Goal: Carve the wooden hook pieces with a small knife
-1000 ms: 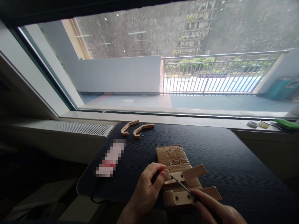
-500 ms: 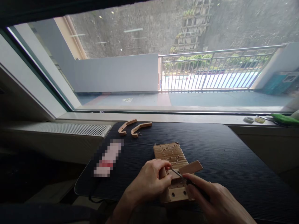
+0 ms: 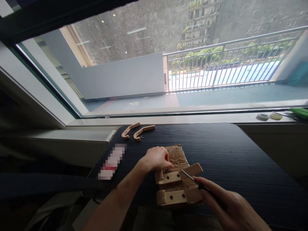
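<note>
— Head view: left hand [image 3: 156, 158] curled shut at the far end of the upper wooden hook [image 3: 178, 175], fingertips pinching something too small to make out, right beside the piece.
— And the right hand [image 3: 226, 205]?
— Closed grip around the dark handle of a thin screwdriver [image 3: 192, 179], tip resting near the middle of that same hook.
— Where exactly on the counter [image 3: 240, 154]?
— Near the front edge, lying on a cardboard scrap [image 3: 176, 154] strewn with shavings; second wooden hook [image 3: 178, 196] just below, two holes showing.
— Anything farther back?
— Two more curved hooks [image 3: 137, 131] near the window sill, a few small screws beside them. Blurred pink packet [image 3: 112, 162] off to the left.
</note>
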The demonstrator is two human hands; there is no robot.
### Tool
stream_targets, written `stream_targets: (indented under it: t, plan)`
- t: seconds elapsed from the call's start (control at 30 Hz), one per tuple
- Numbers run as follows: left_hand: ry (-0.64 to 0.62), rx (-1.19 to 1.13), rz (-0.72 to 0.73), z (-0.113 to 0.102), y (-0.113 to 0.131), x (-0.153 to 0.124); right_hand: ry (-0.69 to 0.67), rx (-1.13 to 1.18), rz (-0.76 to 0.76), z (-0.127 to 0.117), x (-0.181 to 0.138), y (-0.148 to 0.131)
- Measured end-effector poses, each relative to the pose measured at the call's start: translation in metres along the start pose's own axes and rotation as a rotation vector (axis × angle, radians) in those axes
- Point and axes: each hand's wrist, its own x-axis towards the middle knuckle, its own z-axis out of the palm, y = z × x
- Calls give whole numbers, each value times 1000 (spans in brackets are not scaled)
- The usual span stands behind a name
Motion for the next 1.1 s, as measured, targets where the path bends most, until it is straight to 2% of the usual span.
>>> stream_targets:
  t: [0.13,0.23,0.53,0.63,0.8,1.1]
  plan:
    - [-13,59,-1,3,6,7,-47,43,1,-2,0,-2]
    - [-9,48,27,2,5,7,-33,84,1,-2,0,-4]
    - [-5,-281,201,-1,-3,-26,-13,100,11,-1,-1,-4]
    - [27,-225,188,-1,1,-39,-3,85,13,1,-1,-3]
    - [168,-55,152,-1,13,-51,13,88,-3,3,-1,-2]
    - [116,-101,166,1,13,-52,-30,46,-7,-3,-3,3]
